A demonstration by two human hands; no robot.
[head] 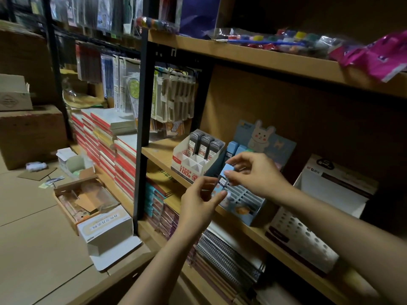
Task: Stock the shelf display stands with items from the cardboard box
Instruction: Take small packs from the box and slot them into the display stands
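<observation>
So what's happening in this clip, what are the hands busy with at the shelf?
A person is stocking a shelf. Both hands hold a small blue item just above the blue bunny display stand: the left hand pinches its lower end and the right hand grips its top. It is not yet in a slot. A few blue items already stand at the back of that stand. Beside it, a white display stand holds three grey packs. An open cardboard box sits on the floor.

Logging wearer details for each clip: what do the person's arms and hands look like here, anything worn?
Both forearms are bare as far as the frame shows, no sleeves in view. The left hand and right hand wear no gloves, and no rings, watch or bracelet show. Fingernails look short and unpainted.
</observation>
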